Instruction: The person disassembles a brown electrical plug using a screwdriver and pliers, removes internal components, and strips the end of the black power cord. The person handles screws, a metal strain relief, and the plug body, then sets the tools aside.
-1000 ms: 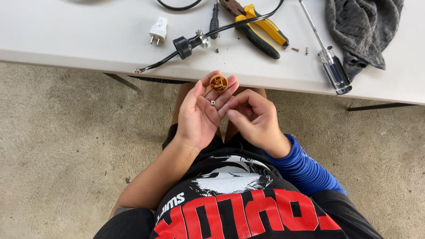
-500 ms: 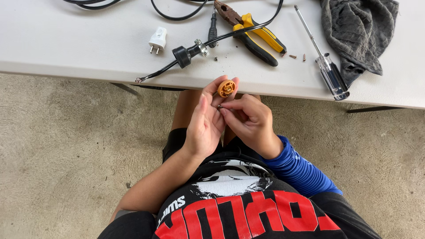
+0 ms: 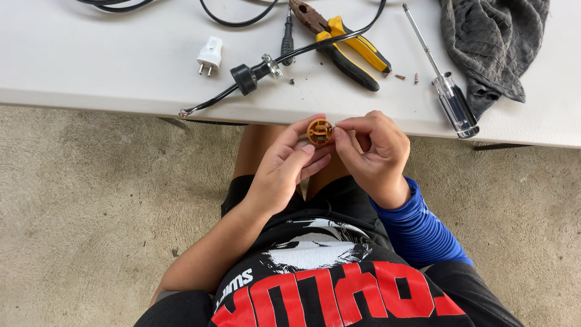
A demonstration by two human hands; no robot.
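Pinched between thumb and fingertips of the left hand (image 3: 284,172), a small round orange part (image 3: 319,131) sits just below the table's near edge (image 3: 121,100), its open face turned up toward the camera. Beside it, the right hand (image 3: 375,151) curls over, thumb and forefinger clenched on something tiny at the part's rim; what it is cannot be told. Both forearms rise from the lap. Behind lie pliers (image 3: 345,42), a screwdriver (image 3: 445,91), a white plug (image 3: 210,56), a black cord (image 3: 242,75) and a grey rag (image 3: 490,42). Below is rough concrete.
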